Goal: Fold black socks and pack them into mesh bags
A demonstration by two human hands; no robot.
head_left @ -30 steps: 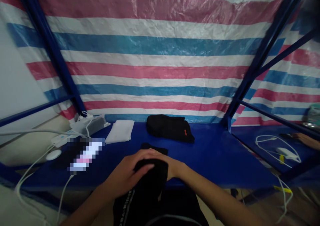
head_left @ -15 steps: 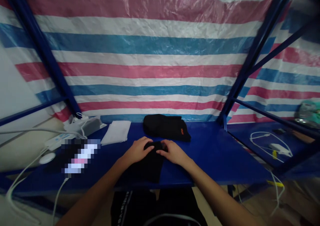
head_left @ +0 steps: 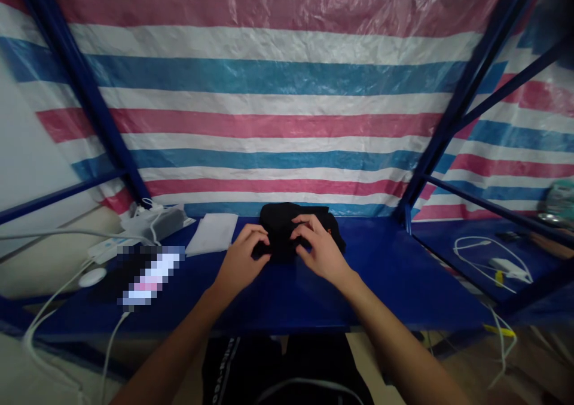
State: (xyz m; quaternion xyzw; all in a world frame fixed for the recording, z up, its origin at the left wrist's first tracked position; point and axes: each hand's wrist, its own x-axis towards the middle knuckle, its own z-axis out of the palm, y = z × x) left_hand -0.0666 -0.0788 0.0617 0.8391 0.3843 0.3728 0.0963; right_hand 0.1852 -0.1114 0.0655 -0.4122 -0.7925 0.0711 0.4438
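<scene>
A black folded cloth item (head_left: 278,210) with a small orange mark lies at the back of the blue tabletop (head_left: 376,273). In front of it, a second black cloth, hard to tell apart from the first, is between my hands. My left hand (head_left: 244,255) has its curled fingers at the left edge of this dark cloth. On the other side, my right hand (head_left: 320,246) pinches at the right edge and partly covers the orange mark.
White folded sheet (head_left: 212,234) at the left back; beside it a blurred-out phone (head_left: 152,279) with a cable, a round white object (head_left: 92,277) and a grey box (head_left: 164,225). Blue metal posts flank the table. A white charger (head_left: 511,268) lies at the right.
Both hands have moved forward, away from me, with the nearer black cloth, which no longer spreads toward the table's front edge and is now up against the back one.
</scene>
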